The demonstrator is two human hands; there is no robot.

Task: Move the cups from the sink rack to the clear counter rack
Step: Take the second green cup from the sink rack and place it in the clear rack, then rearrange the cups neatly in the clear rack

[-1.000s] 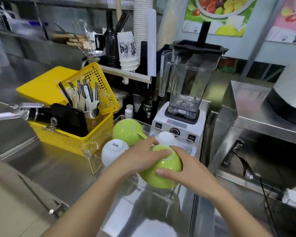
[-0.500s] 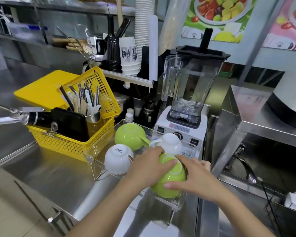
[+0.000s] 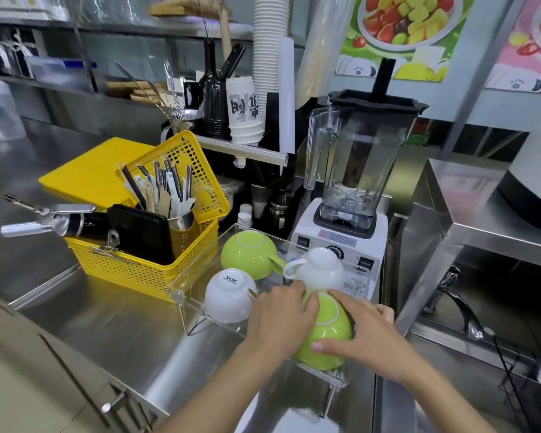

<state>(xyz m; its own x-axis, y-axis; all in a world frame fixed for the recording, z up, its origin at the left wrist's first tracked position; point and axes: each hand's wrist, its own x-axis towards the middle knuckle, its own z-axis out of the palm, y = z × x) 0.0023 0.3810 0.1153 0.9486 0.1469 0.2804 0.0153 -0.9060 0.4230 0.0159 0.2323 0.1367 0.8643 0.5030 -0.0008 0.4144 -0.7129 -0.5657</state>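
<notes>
A green cup sits upside down at the near right corner of the clear counter rack. My left hand lies on its left side and my right hand wraps its right side, thumb on the lower wall. Three more cups rest upside down in the rack: a white one at the near left, a green one at the back left, and a white one with its handle pointing left, just behind the held cup.
A yellow basket with utensils and a black tool stands left of the rack. A blender rises right behind it. A sink tap and a dark wire rack lie to the right, a raised steel shelf above.
Both hands have lowered the green cup down and slightly away from me into the rack's near right corner. The other cups have not moved.
</notes>
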